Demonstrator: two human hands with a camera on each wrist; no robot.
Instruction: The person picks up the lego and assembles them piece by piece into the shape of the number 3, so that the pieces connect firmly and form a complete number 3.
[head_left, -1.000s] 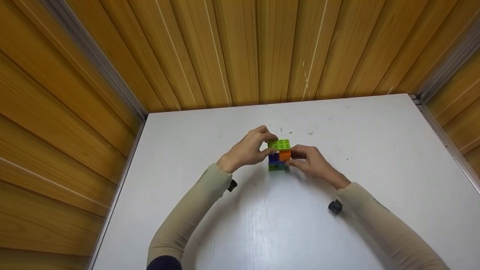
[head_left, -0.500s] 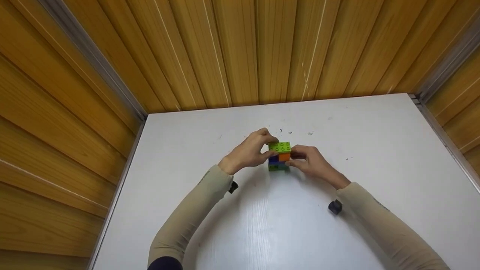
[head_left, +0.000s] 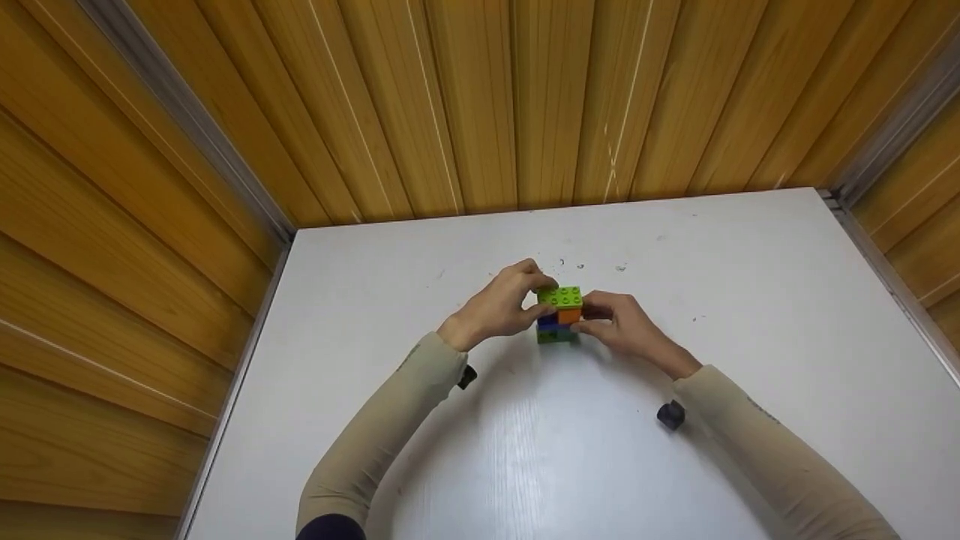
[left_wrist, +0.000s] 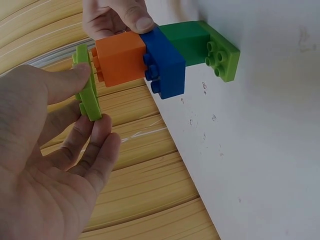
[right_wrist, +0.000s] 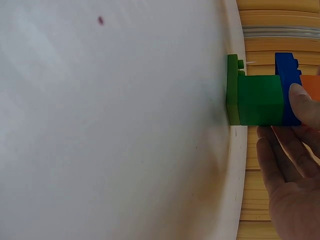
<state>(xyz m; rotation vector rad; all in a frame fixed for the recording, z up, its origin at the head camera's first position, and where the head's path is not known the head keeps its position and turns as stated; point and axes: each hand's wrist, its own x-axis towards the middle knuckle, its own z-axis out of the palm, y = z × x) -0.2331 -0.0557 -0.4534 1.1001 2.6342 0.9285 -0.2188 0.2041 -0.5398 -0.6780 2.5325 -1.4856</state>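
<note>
A small tower of toy building bricks stands on the white table. From the bottom it has a light green flat brick [left_wrist: 226, 59], a green block [right_wrist: 260, 100], a blue brick [left_wrist: 170, 67] and an orange block [left_wrist: 121, 57]. My left hand [head_left: 499, 306] pinches another light green flat brick [left_wrist: 90, 97] between thumb and fingers, at the top of the orange block. Whether that brick is fully seated on the orange studs I cannot tell. With thumb and fingers, my right hand [head_left: 628, 322] grips the tower around the blue brick; its thumb lies on the blue.
The white table [head_left: 465, 465] carries a few small dark marks behind the tower. Wood-patterned panels [head_left: 480, 105] rise behind its far edge and at both sides. Black wrist cameras [head_left: 671, 415] hang under the sleeves.
My left hand has come down a little with the light green flat brick, closing the gap above the orange block. The right hand and the lower tower have stayed put.
</note>
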